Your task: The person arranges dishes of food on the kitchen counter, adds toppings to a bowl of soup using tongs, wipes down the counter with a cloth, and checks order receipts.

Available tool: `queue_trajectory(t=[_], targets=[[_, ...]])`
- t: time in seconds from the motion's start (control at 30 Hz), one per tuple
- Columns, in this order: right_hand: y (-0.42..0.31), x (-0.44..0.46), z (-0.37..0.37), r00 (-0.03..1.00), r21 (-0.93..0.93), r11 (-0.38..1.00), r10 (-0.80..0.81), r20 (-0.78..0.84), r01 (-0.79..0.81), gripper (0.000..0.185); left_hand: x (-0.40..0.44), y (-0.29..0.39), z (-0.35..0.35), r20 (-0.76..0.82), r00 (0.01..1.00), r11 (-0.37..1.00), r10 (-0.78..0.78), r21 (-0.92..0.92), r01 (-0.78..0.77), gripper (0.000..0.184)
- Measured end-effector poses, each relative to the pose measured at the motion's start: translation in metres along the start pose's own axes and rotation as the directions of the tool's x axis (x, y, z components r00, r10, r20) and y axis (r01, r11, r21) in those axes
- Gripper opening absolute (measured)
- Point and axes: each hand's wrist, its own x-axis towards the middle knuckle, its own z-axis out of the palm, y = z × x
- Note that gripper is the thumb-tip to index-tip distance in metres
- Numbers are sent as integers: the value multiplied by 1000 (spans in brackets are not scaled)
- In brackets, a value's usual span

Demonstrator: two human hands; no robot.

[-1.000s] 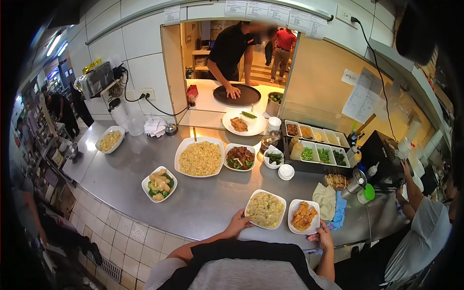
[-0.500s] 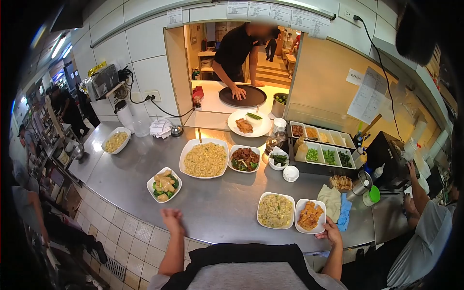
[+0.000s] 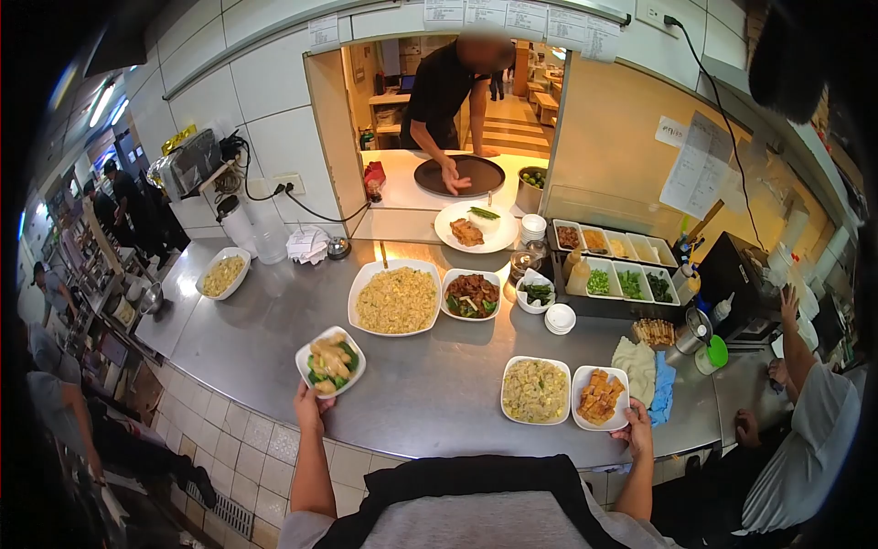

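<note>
Since the earlier frame, the left hand (image 3: 309, 408) had been brought to the broccoli bowl (image 3: 353, 377), whose near rim was gripped by curled fingers at the counter's (image 3: 421, 380) front edge. Beside the rice bowl (image 3: 535, 420), the golden-brown pieces' bowl (image 3: 624, 395) was held by the half-closed right hand (image 3: 637, 428).

Broccoli dish (image 3: 333, 362) in my L hand (image 3: 310, 408) nr bench (image 3: 430, 384) front edge; chunk dish (image 3: 600, 400) in my R hand (image 3: 637, 430), rice bowl (image 3: 535, 390) just L.
</note>
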Motion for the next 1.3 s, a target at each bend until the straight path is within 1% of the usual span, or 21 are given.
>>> queue_trajectory(t=[0.1, 0.23, 0.3, 0.37, 0.63, 0.67, 0.77, 0.8, 0.87, 0.9, 0.93, 0.97, 1.0, 1.03, 1.07, 1.1, 1.13, 1.17, 1.2, 1.23, 1.3], targets=[[1, -1, 1, 1000, 52, 999, -5, -21, 6, 30, -33, 0, 7, 200, 975, 995, -98, 20, 96, 46], [1, 0, 3, 999, 63, 998, 4, -37, -2, 31, -70, -14, 45, 365, 908, 979, -204, 61, 195, 49], [1, 1, 3, 999, 42, 999, 10, -50, -8, 31, -82, -20, 67, 483, 846, 973, -228, 86, 213, 53], [2, 1, 4, 999, 55, 998, -2, -46, 5, 32, -87, -37, 87, 530, 806, 963, -263, 97, 250, 56], [5, 1, 3, 998, 41, 999, -25, -51, 27, 34, -111, -42, 141, 657, 697, 953, -288, 121, 279, 56], [7, 3, 1, 998, 36, 999, -29, -57, 31, 35, -112, -40, 143, 687, 668, 955, -285, 148, 255, 55], [4, -3, 8, 996, 27, 999, -24, -81, 26, 34, -107, -40, 141, 725, 624, 932, -291, 67, 357, 54], [1, -5, 11, 995, 24, 999, -19, -94, 21, 34, -103, -42, 135, 716, 639, 942, -283, 80, 327, 54], [-4, -12, 19, 983, 10, 995, -94, -161, 97, 32, -89, -43, 111, 709, 648, 953, -279, 125, 275, 53], [-4, -18, 19, 970, 2, 992, -123, -209, 127, 31, -81, -35, 96, 610, 744, 956, -273, 257, 140, 51], [17, -6, 3, 938, -212, 967, -197, -284, 139, 31, -67, -26, 77, 520, 819, 915, -242, 403, 14, 50], [42, 2, -20, 899, -417, 902, -267, -347, 107, 30, -46, -35, 45, 440, 897, 859, 47, 440, -261, 46], [48, -14, -23, 780, -691, 708, -510, -362, 142, 29, -32, -33, 16, 318, 909, 681, 270, 604, -413, 47], [49, -33, -15, 658, -899, 428, -704, -268, 92, 29, -20, -31, -16, 249, 827, 444, 503, 747, -495, 49], [51, -53, -12, 688, -946, 323, -681, -250, -23, 30, -2, -39, -58, 291, 698, 61, 655, 900, -432, 52], [53, -67, -8, 719, -971, 209, -656, -228, -117, 33, 4, -40, -87, 127, 767, 112, 629, 961, -251, 54], [67, -77, -9, 706, -976, 206, -681, -197, -74, 35, 6, -37, -117, -51, 796, 150, 603, 987, -50, 56], [81, -79, -10, 685, -980, 199, -711, -160, -22, 39, 12, -49, -147, -181, 754, 160, 631, 982, 101, 57], [92, -76, -11, 684, -979, 200, -709, -174, -42, 41, 15, -70, -171, -308, 687, 178, 658, 950, 256, 59], [96, -74, -11, 683, -979, 196, -709, -179, -53, 43, 12, -85, -183, -209, 719, 99, 663, 976, 192, 60], [90, -69, 1, 685, -968, 209, -685, -246, -140, 42, 9, -110, -192, -22, 752, -33, 659, 998, 59, 63]])
